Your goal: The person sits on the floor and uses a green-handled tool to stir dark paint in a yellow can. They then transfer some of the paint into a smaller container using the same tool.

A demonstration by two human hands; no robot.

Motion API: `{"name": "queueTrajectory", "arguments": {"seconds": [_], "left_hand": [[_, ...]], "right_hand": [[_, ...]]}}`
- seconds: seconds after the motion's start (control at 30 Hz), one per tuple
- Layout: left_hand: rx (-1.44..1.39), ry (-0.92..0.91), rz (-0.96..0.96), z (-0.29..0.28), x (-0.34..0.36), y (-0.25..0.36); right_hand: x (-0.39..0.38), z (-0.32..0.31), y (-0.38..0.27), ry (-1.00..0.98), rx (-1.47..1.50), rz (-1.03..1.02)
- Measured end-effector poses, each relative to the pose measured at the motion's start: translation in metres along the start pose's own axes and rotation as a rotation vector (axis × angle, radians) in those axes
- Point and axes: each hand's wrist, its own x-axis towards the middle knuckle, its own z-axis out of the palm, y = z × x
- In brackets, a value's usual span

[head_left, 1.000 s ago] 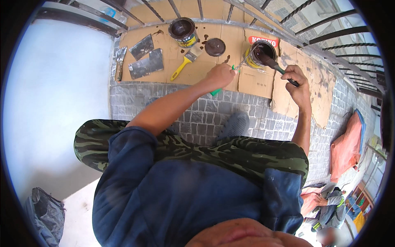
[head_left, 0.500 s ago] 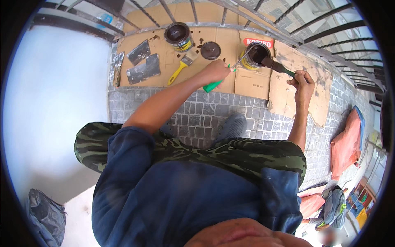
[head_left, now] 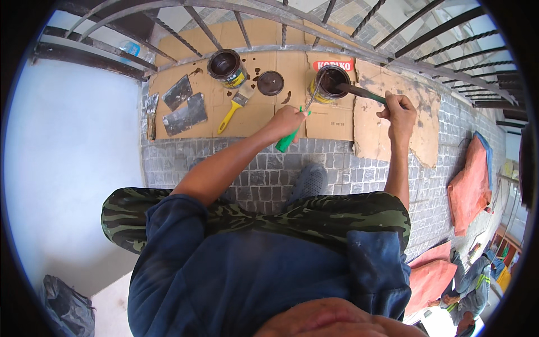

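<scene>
My left hand (head_left: 287,122) is closed round a green-handled tool (head_left: 287,141). Its thin metal rod reaches up to the rim of a paint can (head_left: 318,96); the rod's far end is hard to make out. Dark brown paint coats the can's inside. From the right, my right hand (head_left: 401,115) grips a paintbrush (head_left: 362,92) with a dark green handle. The brush is turned edge-on, its brown-coated tip over the can's opening. A yellow-handled brush (head_left: 227,119) lies left of my left hand, near a round paint-smeared lid (head_left: 270,83).
Cardboard (head_left: 331,126) covers the paving (head_left: 264,168). A second paint can (head_left: 236,78), thin dark sheets (head_left: 191,114) and a scraper (head_left: 151,115) are on the left. A metal railing (head_left: 252,49) runs behind. Orange tarps (head_left: 471,185) and another person (head_left: 474,286) are at right.
The right-hand brush has turned from showing its flat face to edge-on, its tip now over the can's opening. The whole view has shifted slightly, moving the cans leftward in the picture.
</scene>
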Motion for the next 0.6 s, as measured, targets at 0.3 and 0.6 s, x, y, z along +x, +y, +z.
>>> {"name": "queueTrajectory", "arguments": {"seconds": [0.3, 0.6], "left_hand": [[-0.139, -0.046, -0.046, 0.011, -0.007, -0.001], [-0.114, -0.027, -0.057, 0.012, -0.003, -0.002]], "right_hand": [[-0.001, 0.006, 0.003, 0.175, -0.191, -0.036], [-0.018, 0.015, -0.026, -0.348, -0.717, -0.476]]}}
